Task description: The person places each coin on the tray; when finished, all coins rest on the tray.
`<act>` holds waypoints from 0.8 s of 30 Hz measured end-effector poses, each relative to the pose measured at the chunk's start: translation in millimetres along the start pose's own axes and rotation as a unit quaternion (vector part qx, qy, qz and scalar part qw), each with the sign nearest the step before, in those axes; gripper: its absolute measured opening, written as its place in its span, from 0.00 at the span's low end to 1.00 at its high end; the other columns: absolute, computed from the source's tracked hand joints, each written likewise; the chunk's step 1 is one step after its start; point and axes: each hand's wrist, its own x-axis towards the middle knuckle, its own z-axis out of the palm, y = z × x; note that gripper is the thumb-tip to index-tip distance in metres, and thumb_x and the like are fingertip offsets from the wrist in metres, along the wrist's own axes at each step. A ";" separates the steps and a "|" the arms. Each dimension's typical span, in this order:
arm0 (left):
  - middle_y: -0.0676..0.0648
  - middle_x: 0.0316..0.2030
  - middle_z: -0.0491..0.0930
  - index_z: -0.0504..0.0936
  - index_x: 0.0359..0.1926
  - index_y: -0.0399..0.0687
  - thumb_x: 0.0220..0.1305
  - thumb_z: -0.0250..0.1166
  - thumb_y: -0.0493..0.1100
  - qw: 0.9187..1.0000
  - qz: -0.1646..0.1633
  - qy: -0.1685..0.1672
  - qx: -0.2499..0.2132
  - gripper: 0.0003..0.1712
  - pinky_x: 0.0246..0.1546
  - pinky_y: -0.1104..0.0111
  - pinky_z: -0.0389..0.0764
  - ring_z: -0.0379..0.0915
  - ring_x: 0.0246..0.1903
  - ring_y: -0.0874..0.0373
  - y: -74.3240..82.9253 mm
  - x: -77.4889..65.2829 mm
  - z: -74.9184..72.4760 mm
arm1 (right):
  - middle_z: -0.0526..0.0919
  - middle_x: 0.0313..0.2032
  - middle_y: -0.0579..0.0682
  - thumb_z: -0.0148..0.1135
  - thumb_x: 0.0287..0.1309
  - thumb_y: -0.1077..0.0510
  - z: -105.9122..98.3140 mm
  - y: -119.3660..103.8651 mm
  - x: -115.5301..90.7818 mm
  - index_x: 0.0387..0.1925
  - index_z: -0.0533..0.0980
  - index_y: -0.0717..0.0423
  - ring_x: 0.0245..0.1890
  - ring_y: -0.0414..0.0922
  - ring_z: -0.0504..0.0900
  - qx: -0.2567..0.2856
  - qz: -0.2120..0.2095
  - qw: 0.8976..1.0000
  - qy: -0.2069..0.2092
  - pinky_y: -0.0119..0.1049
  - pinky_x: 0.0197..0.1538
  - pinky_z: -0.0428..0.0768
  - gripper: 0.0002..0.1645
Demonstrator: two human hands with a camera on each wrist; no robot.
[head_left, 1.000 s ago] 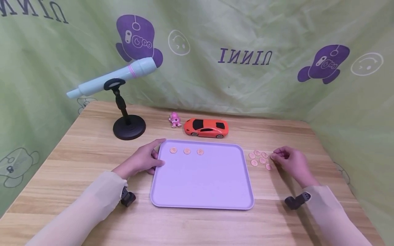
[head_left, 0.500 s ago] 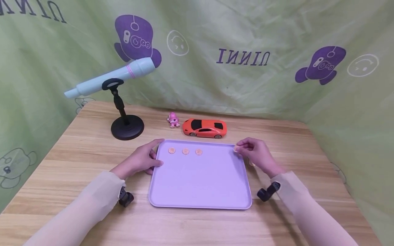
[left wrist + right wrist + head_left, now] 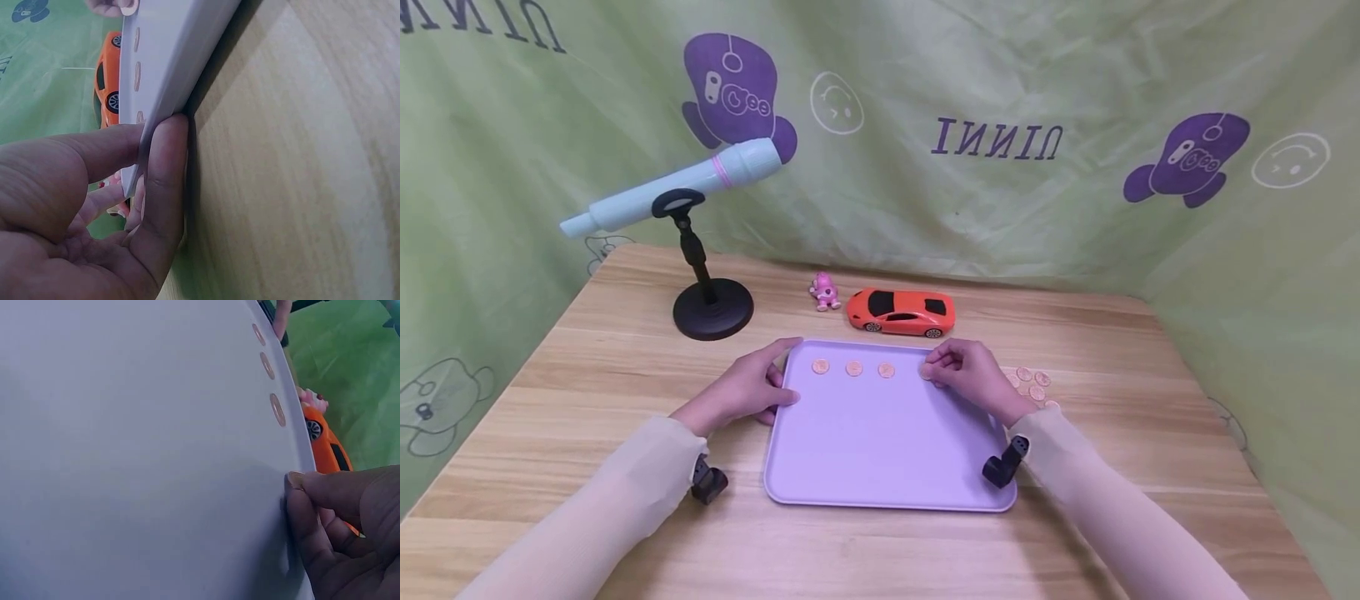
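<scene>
My right hand [image 3: 970,373] pinches a coin [image 3: 925,372] between thumb and fingers, over the far part of the tray [image 3: 887,458], just right of the row of three coins [image 3: 853,368]. Can't tell if that coin touches the tray; my fingertips cover part of it. My left hand [image 3: 741,387] grips the tray's left rim near the far corner, thumb and fingers on either side.

Delta: a second ago the right hand was at the loose coins [image 3: 1037,392]; half a second ago it was at the tray's far right corner. Now it's inside, level with the row. Left hand and the three coins haven't moved. My read: the held coin lines up as number four in that row. The loose coins are off the tray to the right, partly behind my right wrist, so no exact count.

Surface [image 3: 850,550]: wood grain. Orange car [image 3: 917,311] just beyond the tray's far edge, pink figurine [image 3: 824,293] right beside it on the left. Further left, a black stand [image 3: 712,310] holds a light-blue tube [image 3: 677,192], tilted, right end up.

Room: green cloth [image 3: 1037,67] hangs behind and at both sides, printed with purple cartoon figures, white smileys and lettering.
</scene>
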 end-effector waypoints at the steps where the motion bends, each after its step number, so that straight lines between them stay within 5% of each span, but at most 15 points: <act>1: 0.43 0.37 0.68 0.54 0.83 0.50 0.66 0.70 0.31 1.000 -0.001 -0.001 -0.001 0.51 0.24 0.66 0.89 0.74 0.27 0.57 0.3 0.0 0.2 | 0.88 0.35 0.60 0.73 0.62 0.64 1.5 -0.6 0.1 0.42 0.83 0.68 0.28 0.39 0.83 -0.002 0.000 1.000 0.000 0.24 0.34 0.85 0.10; 24: 0.43 0.37 0.68 0.54 0.83 0.50 0.66 0.70 0.31 1.000 0.001 -0.001 0.005 0.51 0.25 0.66 0.89 0.75 0.26 0.57 -2.1 3.3 -0.2 | 0.87 0.34 0.57 0.71 0.61 0.67 9.0 -13.3 2.9 0.39 0.84 0.65 0.35 0.44 0.82 -0.107 -0.036 0.994 0.008 0.28 0.39 0.81 0.05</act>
